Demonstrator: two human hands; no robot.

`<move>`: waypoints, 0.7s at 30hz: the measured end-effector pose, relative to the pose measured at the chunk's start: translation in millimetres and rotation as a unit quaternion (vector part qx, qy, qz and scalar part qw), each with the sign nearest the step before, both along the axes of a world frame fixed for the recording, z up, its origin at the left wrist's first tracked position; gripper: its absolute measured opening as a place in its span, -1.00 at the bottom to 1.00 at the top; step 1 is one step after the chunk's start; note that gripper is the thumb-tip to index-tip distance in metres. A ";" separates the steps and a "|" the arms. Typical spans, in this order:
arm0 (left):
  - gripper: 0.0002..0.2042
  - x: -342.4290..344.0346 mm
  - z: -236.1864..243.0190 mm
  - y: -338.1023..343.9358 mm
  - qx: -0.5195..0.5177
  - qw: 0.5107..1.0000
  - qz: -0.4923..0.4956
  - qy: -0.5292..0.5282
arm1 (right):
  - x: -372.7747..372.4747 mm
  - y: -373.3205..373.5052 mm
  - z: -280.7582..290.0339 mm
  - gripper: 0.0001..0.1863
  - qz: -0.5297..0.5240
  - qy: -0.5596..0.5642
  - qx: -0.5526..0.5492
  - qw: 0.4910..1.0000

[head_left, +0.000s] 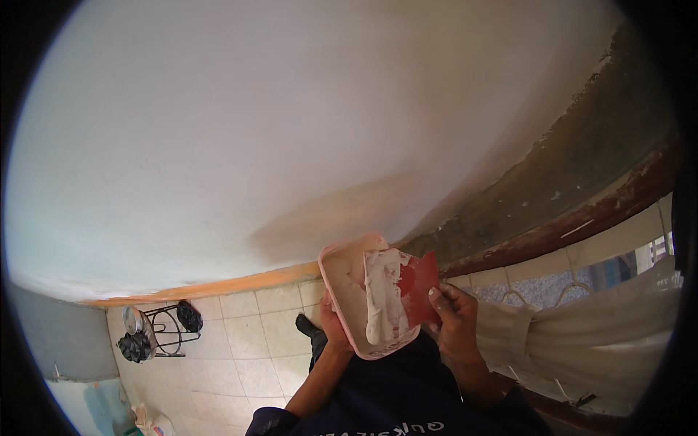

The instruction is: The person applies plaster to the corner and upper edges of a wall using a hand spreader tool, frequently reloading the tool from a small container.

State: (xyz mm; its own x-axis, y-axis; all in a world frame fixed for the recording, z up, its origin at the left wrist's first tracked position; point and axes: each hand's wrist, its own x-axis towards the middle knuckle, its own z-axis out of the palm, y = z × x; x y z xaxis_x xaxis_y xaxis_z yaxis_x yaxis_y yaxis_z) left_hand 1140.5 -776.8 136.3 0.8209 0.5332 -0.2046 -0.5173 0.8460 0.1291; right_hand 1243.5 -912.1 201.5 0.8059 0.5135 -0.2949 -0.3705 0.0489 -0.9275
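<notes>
Left hand (333,320) grips pink tray (342,280) of white filler (384,305); right hand (452,316) holds red scraper (419,287) against it.

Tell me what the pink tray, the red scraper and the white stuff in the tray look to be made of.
Pink tray: likely plastic, with a thin moulded rim and a dull, smeared surface, held by the left hand.
Red scraper: probably thin flexible plastic, flat and evenly coloured, pinched by the right hand; metal cannot be ruled out.
White stuff: a thick wet paste like putty or plaster, standing in ridges.
</notes>
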 end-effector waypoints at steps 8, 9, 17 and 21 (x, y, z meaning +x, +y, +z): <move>-0.46 3.0 -16.8 5.6 0.089 0.995 0.004 0.033 | 12.1 -4.2 -25.1 -0.83 0.010 0.223 0.122 0.967; -0.46 1.5 -20.3 4.5 0.090 0.996 0.005 0.028 | 11.6 -4.9 -30.4 -0.83 0.007 0.251 0.133 0.959; -0.48 -3.3 -23.6 12.6 0.198 0.968 -0.053 0.147 | 9.1 -6.4 -16.1 -0.87 -0.025 -0.032 0.031 0.999; -0.65 9.8 7.8 6.7 0.155 0.975 0.008 0.161 | 17.6 -3.1 -7.4 -0.85 -0.016 -0.088 0.026 0.996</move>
State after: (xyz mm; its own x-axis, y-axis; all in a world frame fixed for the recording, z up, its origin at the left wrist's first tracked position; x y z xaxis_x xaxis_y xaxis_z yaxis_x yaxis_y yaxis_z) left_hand 1150.3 -770.2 144.1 0.7321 0.6223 -0.2769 -0.4199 0.7325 0.5358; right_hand 1261.1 -915.1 194.0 0.8592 0.4971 -0.1215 -0.2004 0.1085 -0.9737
